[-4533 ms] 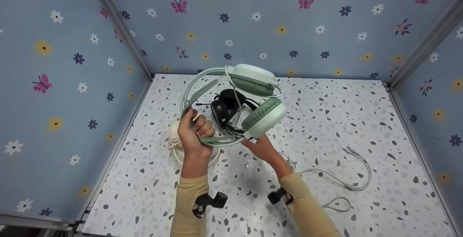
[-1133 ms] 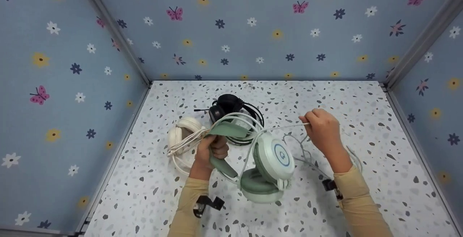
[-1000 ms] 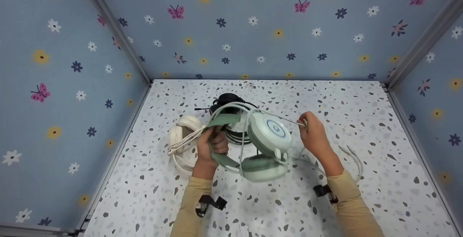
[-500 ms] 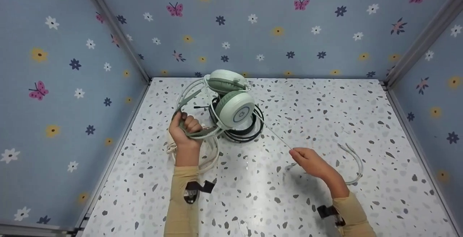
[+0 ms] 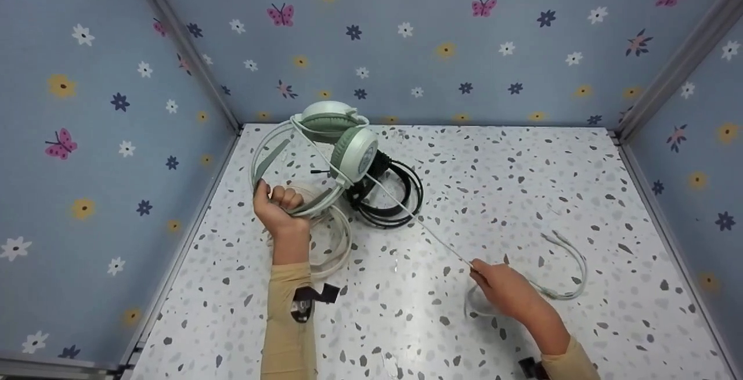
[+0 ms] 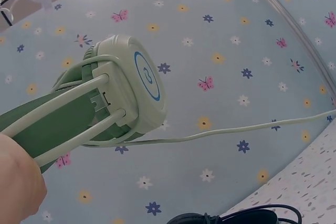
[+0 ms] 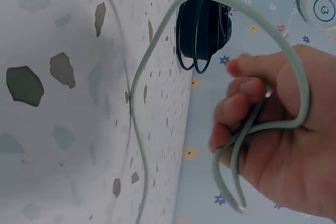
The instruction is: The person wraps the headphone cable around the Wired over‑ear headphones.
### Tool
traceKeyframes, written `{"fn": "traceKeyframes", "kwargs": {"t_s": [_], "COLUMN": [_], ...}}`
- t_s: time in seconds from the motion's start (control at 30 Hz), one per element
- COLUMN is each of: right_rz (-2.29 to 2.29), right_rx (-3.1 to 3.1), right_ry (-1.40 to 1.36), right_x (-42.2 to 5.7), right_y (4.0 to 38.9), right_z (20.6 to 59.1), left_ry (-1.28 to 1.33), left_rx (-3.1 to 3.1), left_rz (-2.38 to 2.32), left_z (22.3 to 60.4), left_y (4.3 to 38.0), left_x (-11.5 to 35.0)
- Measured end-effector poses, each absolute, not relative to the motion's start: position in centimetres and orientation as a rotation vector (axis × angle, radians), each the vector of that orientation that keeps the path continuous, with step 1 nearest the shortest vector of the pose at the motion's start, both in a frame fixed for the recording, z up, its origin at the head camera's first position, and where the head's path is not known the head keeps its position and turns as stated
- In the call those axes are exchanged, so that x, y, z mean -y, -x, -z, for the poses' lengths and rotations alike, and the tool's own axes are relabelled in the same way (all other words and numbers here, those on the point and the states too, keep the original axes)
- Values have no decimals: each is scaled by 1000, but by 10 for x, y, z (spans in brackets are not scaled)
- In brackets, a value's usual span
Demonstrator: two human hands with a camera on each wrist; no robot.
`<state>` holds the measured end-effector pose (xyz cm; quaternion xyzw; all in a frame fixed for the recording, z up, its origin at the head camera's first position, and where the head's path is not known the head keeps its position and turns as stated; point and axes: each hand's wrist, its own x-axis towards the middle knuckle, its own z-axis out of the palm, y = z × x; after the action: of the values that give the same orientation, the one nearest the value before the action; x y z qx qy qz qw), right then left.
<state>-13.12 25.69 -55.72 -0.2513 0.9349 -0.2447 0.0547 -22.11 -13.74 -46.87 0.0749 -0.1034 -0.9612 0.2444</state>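
Note:
Pale green headphones (image 5: 355,154) are held up off the table by my left hand (image 5: 281,212), whose fingers curl round the headband. In the left wrist view the ear cup (image 6: 142,77) shows a blue ring logo, and a cord is wrapped about it. My right hand (image 5: 511,293) grips the headphones' cable (image 5: 426,229), which runs taut from the ear cup. A loop of that cable (image 7: 226,182) hangs from the right palm in the right wrist view. The cable's plug end (image 5: 572,252) lies curved on the table at the right.
A black headset (image 5: 386,194) with a thin microphone lies behind the raised headphones. Cream headphones with a coiled band (image 5: 342,246) sit under and behind my left hand, partly hidden. Flower-patterned walls (image 5: 406,49) enclose the speckled table (image 5: 522,183) at the back and sides.
The left hand has carried the headphones up and to the left. My right hand, gripping the cable, has moved nearer the front, and the cable is now stretched straight between them.

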Motion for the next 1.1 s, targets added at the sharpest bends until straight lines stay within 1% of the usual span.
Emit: {"fn": "traceKeyframes", "kwargs": {"t_s": [0.1, 0.3, 0.43, 0.53, 0.63, 0.83, 0.97, 1.1], "right_rz": [734, 710, 635, 553, 535, 701, 784, 845], "right_rx": [-2833, -2788, -2854, -2990, -3174, -3455, -3680, -3864], "right_ry": [734, 735, 841, 920, 1046, 1481, 1582, 1589], "right_x": [-252, -238, -227, -224, -229, -249, -261, -269], "right_y": [127, 112, 101, 95, 94, 112, 128, 143], "right_z": [551, 531, 515, 498, 477, 429, 402, 384], "left_ry": [-231, -298, -337, -310, -221, -30, 134, 382], "left_rx": [395, 695, 837, 1038, 1246, 1580, 1781, 2010], "left_rz": [2531, 2167, 2019, 1814, 1551, 1178, 1085, 1086], "left_z": [468, 471, 471, 469, 467, 459, 451, 439], "left_y": [222, 224, 221, 220, 222, 223, 217, 210], "left_x": [135, 125, 121, 119, 119, 127, 130, 130]}}
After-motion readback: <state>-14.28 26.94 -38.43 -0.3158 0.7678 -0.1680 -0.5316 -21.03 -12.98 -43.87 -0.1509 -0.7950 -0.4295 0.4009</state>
